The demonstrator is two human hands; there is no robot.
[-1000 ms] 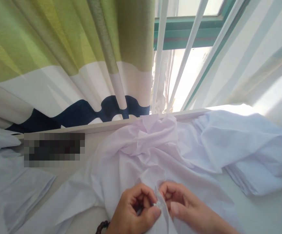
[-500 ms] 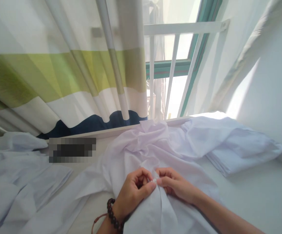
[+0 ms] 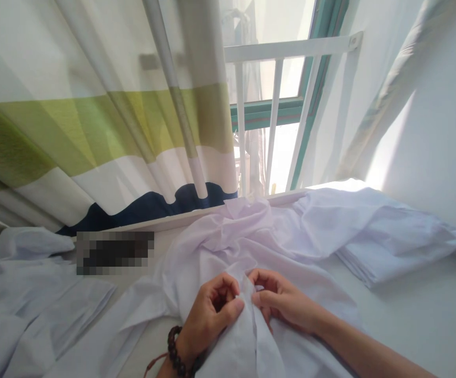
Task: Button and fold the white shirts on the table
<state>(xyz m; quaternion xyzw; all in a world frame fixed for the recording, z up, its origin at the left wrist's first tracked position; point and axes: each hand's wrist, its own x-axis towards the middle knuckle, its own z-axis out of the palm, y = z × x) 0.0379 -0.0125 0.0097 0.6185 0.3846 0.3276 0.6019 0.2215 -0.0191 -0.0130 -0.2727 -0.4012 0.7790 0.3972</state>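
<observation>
A white garment that looks like a shirt (image 3: 196, 252) lies spread out in front of me, its upper part crumpled and its front strip running toward me. My left hand (image 3: 214, 310), with a dark bead bracelet (image 3: 175, 349) at its wrist, pinches one edge of that strip between thumb and fingers. On the other side, my right hand (image 3: 280, 299) pinches the facing edge. A narrow band of cloth shows between the two hands. Whether a button sits under the fingertips is hidden.
More white cloth (image 3: 11, 304) is heaped at the left, near a blurred-out dark patch (image 3: 115, 253). Folded white cloth (image 3: 401, 247) lies at the right on the pale surface (image 3: 420, 320). Behind stand a striped curtain (image 3: 133, 126), a white railing (image 3: 290, 51) and a wall.
My hands have drawn slightly apart at the strip, my left hand moving a little left. More cloth shows between the fingertips. The view has shifted slightly.
</observation>
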